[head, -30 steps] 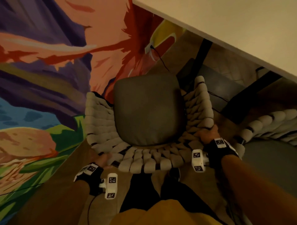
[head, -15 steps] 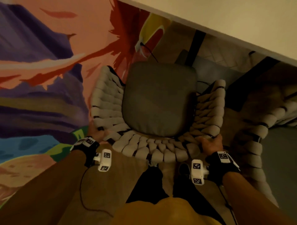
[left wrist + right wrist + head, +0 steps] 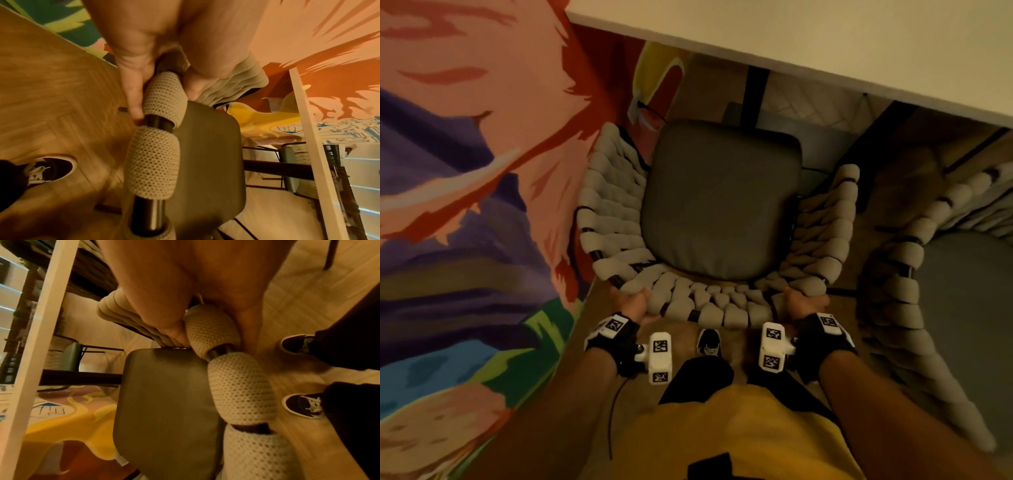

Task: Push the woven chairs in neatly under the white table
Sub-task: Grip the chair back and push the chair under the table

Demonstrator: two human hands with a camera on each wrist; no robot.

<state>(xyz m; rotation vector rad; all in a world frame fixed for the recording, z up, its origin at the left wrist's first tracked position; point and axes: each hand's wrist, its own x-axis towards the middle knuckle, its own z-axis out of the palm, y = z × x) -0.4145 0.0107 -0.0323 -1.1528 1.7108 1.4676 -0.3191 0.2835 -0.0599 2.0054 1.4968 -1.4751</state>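
Note:
A woven chair (image 3: 619, 219) with thick beige cords and a grey seat cushion (image 3: 722, 202) stands in front of me, its front edge close to the white table (image 3: 825, 44). My left hand (image 3: 631, 301) grips the back rail at its left corner, fingers and thumb curled round the padded tube (image 3: 162, 97). My right hand (image 3: 804, 301) grips the rail's right corner (image 3: 211, 331) the same way. The cushion's far edge lies just short of the tabletop's rim. A second woven chair (image 3: 907, 260) stands at the right, partly under the table.
A painted mural wall (image 3: 465, 205) runs close along the chair's left side. A dark table leg (image 3: 755, 99) stands beyond the cushion. My shoes (image 3: 298, 345) are on the wooden floor just behind the chair. A cable (image 3: 654, 113) hangs from a wall socket.
The chair has turned to face the table squarely and moved toward it. My left hand came up from beside the chair and took hold of the back rail.

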